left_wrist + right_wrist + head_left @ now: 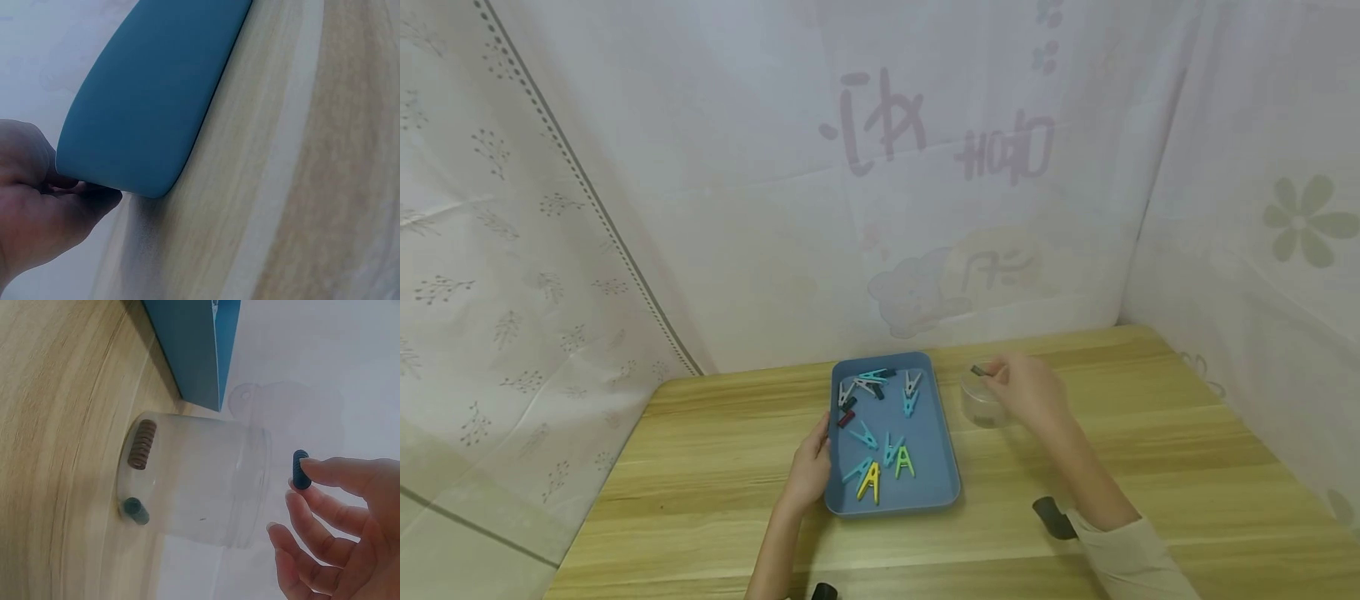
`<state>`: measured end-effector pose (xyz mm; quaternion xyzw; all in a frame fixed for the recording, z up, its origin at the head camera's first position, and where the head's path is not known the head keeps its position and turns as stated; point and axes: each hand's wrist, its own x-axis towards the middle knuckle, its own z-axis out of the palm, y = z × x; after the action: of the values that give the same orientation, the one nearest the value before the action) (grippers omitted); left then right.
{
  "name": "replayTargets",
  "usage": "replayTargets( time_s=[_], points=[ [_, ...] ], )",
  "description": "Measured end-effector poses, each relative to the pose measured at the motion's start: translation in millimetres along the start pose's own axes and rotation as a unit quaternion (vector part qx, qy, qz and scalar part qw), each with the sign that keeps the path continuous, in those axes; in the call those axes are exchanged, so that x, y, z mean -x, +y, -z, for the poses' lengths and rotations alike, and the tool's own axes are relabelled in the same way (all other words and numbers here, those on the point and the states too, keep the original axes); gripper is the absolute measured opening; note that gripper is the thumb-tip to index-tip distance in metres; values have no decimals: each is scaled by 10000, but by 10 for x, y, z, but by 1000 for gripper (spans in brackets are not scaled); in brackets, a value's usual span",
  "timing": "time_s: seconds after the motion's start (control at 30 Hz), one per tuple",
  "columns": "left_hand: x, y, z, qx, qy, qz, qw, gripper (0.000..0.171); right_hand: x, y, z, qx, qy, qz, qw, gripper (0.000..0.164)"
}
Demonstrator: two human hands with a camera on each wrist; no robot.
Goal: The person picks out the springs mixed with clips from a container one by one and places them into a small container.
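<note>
My right hand (1030, 392) pinches a dark blue-green coil spring (300, 469) between thumb and fingertips, just outside the mouth of a clear jar (203, 481). Inside that jar, at its bottom, lie a brown spring (142, 445) and a dark green spring (135, 511). My left hand (809, 468) grips the left side of a blue tray (928, 454), thumb and fingers at its edge. In the tray are several light-blue clothespins, a yellow clothespin (868, 483), a green clothespin (904, 462), a dark red spring (846, 419) and several dark springs.
The tray and jar stand side by side on a wooden table (715, 467), the jar to the right. White printed cloth (760, 208) hangs behind the table and along both sides. Grey clothespins (912, 382) also lie toward the tray's far end.
</note>
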<state>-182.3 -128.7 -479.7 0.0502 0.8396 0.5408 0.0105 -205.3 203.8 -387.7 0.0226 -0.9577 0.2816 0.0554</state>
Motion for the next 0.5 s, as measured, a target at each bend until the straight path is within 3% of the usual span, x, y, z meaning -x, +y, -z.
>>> replayTargets(
  time_s=[0.5],
  points=[
    [-9, -4, -7, 37, -34, 86, 10000, 49, -7, 147, -38, 15, 89, -115, 9999, 23]
  ],
)
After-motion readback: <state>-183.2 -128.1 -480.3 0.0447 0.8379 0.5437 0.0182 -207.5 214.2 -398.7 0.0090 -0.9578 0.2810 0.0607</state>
